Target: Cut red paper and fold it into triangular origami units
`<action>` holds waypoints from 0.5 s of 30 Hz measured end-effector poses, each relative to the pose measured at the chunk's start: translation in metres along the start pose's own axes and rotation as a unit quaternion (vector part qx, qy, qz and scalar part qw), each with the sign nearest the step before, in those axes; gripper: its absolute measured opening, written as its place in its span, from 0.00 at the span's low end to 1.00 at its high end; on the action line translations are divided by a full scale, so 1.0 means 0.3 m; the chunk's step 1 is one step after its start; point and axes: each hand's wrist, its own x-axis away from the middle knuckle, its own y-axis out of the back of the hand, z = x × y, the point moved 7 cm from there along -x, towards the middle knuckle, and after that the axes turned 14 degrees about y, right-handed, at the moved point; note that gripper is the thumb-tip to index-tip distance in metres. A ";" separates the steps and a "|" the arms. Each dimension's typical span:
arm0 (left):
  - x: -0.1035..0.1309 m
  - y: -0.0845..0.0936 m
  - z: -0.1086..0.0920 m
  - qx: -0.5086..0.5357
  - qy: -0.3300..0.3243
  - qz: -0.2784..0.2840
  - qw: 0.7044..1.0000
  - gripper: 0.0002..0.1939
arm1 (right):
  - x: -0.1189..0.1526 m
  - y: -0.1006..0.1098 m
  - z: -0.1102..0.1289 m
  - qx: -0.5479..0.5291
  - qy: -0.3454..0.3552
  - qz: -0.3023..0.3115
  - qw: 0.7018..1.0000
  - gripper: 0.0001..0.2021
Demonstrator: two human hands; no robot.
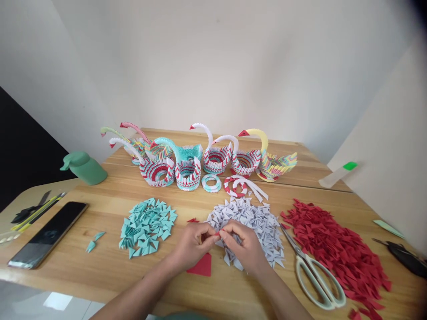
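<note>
Person's 2 bare hands meet above a light-brown wooden table [106, 275], at the near-L edge of a heap of folded white paper triangles [267, 231]. Thumb & fingertips of the L hand [196, 240] and the R hand [243, 244] are all pinching 1 small folded red paper piece [217, 234]. It sits btwn the two sets of fingertips, touching both, so neither hand is nearer; its long axis seems to run side to side, hand to hand, but fingers hide most of it, so can't be sure.

Counts, placed from the white heap:
- 1 flat red paper rectangle [202, 265], near-L, partly under the L hand.
- 1 heap of folded teal paper triangles [147, 226], L; 2 loose teal pcs [90, 246] further L.
- 1 heap of folded red paper triangles [333, 244], R. Pcs per heap: too many to count.
- 1 pair of scissors w/ cream handles [304, 257], btwn white & red heaps.
- 2 folded-paper rings, teal-white [211, 189] and red-white [227, 189], just behind.
- Multicoloured folded-paper swans [215, 168], behind the rings: 7 curved necks; bodies overlap, so no sure count.
- 1 black phone [48, 233], far L.
</note>
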 end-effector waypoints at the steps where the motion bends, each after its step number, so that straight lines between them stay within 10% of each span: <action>1: 0.002 0.000 -0.001 -0.008 -0.006 -0.004 1.000 0.14 | 0.000 -0.001 0.003 0.002 0.003 0.003 1.000 0.14; 15: 0.090 -0.002 -0.097 -0.214 -0.335 -0.156 0.904 0.09 | 0.022 -0.001 -0.041 -0.124 -0.113 -0.017 0.986 0.19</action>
